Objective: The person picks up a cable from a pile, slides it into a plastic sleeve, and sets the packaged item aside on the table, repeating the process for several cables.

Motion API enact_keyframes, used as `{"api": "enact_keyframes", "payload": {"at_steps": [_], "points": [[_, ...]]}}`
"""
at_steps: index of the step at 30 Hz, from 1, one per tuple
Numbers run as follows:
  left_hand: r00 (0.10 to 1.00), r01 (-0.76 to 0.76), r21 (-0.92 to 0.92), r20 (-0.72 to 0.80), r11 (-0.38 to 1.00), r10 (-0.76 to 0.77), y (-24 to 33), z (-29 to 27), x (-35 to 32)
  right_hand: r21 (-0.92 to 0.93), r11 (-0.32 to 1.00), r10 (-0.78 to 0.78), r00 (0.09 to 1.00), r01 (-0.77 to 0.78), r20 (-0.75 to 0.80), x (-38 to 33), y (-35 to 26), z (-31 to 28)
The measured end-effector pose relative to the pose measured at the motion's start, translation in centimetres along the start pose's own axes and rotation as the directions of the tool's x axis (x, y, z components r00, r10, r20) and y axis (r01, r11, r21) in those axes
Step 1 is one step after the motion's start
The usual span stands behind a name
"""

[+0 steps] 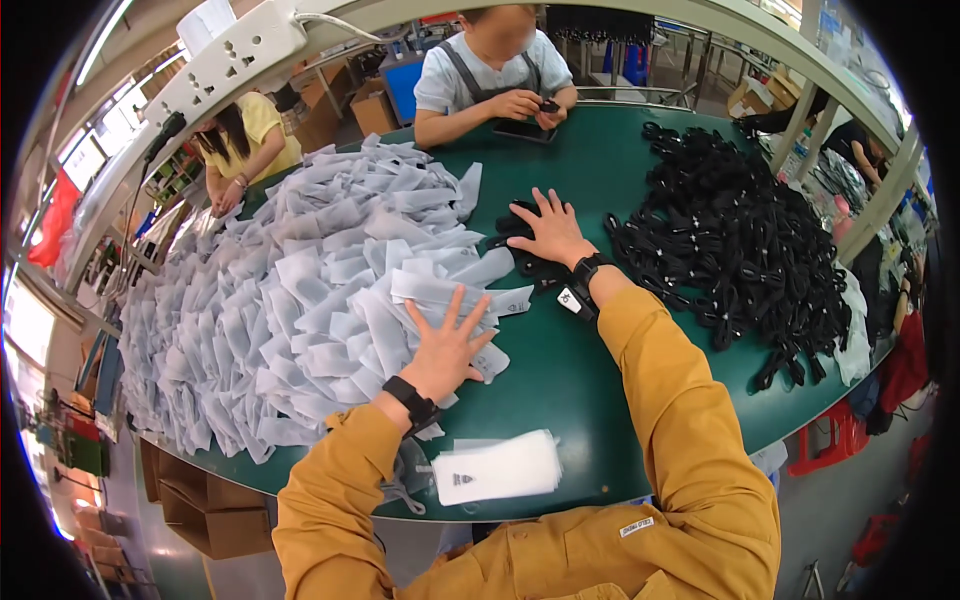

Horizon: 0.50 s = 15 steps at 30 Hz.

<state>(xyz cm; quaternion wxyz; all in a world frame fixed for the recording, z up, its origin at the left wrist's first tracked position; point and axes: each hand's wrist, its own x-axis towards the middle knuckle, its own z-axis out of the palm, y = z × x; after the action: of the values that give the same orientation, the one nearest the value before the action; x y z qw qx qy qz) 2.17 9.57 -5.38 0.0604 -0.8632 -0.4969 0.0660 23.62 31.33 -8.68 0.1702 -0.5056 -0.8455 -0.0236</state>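
My left hand (446,350) lies with fingers spread on the near right edge of a big heap of frosted plastic bags (300,290), each seeming to hold something I cannot make out. My right hand (556,234), fingers stretched apart, rests over a few bundled black cables (536,268) in the middle of the table. Neither hand grips anything. Close to the table's near edge lies a stack of flat frosted bags (500,468). A large pile of bundled black cables (745,240) covers the right side.
The green table (560,400) carries both piles. Across it a person (490,75) handles a small black thing above a dark flat object. Another person (245,145) in yellow works at the far left. A metal frame with a white power strip (215,65) crosses overhead. Cardboard boxes (215,510) stand below left.
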Motion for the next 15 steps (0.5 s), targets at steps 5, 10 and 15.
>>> {"api": "enact_keyframes", "payload": {"at_steps": [5,10,15], "points": [[0.974,0.058,0.186,-0.225,0.981,-0.016,-2.1,3.7,1.0,0.106,0.992,0.041,0.967,-0.070,0.251,0.9,0.7,0.5],[0.987,0.148,0.056,-0.075,0.987,-0.144,-2.9,2.2,2.1,0.131,0.990,0.013,0.954,-0.055,0.300,-3.6,0.3,-0.4],[0.987,0.157,0.032,-0.032,0.987,-0.156,-2.8,1.4,1.5,0.097,0.995,-0.033,0.964,0.008,0.265,-10.5,-0.7,-2.0]]}}
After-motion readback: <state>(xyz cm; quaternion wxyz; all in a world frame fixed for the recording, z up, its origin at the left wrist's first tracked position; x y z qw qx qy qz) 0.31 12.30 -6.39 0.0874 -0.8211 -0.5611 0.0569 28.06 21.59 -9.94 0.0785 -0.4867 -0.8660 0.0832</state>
